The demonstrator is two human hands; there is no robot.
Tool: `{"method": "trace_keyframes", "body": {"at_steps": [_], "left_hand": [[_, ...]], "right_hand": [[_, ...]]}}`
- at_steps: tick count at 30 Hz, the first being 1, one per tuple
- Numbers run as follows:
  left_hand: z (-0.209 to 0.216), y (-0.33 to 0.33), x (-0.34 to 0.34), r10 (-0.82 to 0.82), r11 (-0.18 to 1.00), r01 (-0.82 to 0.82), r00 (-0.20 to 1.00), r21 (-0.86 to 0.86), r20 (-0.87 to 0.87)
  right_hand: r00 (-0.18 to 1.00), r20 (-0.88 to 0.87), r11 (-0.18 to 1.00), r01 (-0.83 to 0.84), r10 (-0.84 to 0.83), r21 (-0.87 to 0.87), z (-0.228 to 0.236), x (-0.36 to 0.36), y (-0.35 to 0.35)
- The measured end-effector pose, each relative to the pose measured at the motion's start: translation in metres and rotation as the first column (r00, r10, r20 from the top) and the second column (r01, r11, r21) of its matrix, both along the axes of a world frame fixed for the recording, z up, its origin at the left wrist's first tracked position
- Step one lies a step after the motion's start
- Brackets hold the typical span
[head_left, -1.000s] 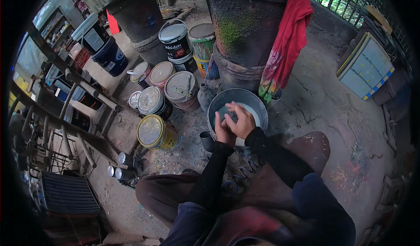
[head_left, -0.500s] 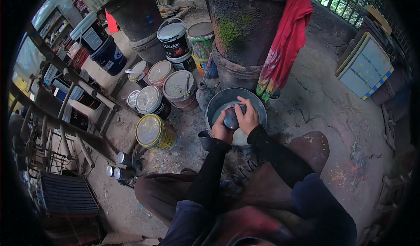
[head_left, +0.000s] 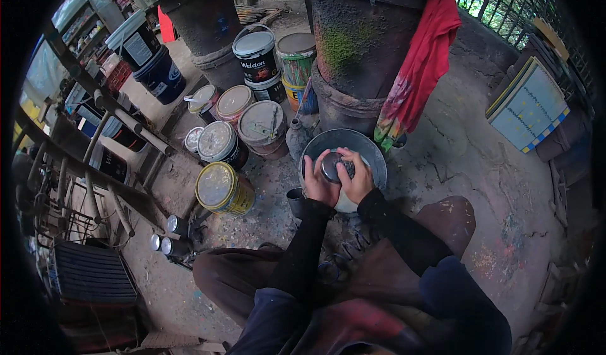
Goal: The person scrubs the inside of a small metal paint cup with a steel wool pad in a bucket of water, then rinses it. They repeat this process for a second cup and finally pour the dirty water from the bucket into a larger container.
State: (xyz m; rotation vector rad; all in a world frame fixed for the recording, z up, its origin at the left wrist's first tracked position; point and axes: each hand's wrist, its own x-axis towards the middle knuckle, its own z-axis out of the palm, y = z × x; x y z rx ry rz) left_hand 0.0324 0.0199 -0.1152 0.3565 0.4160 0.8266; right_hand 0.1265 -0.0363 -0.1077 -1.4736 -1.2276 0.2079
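Note:
Over a grey basin (head_left: 379,159) holding cloudy liquid, I have a dark, shiny, round cup-shaped piece (head_left: 331,165) between both hands. My left hand (head_left: 320,188) supports it from the left, its palm and fingers against the side. From the right, my right hand (head_left: 360,178) curls its fingers around it, thumb across its near face. Part of the piece is hidden behind the fingers. Beside the basin's left rim stands a dark cup (head_left: 295,202).
Several lidded paint buckets (head_left: 226,188) cluster on the left, next to a grey bottle (head_left: 297,140). A large dark drum (head_left: 353,46) with a red cloth (head_left: 420,71) rises behind the basin. Silver-topped cans (head_left: 175,246) stand lower left. A coiled hose (head_left: 344,254) lies near my legs.
The cup-shaped piece has turned in my hands, so a flatter round face with a rim shows. My left fingers have straightened and shifted up along its side.

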Motion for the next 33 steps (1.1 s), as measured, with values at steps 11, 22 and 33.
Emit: {"method": "trace_keyframes", "body": {"at_steps": [11,22,33], "left_hand": [[-0.007,0.009,-0.011,-0.099,0.993,0.098,0.995,0.066,0.017],[-0.013,0.004,-0.011,-0.056,0.998,0.057,0.991,0.012,-0.124],[0.003,-0.008,-0.010,-0.237,0.972,0.234,0.965,-0.038,-0.116]], "right_hand": [[0.946,0.303,0.986,-0.144,0.113,0.082,0.015,-0.022,-0.002],[0.961,0.249,0.992,-0.118,0.123,-0.035,0.007,-0.019,0.002],[0.994,0.103,0.985,-0.003,0.021,-0.171,0.007,-0.001,0.005]]}}
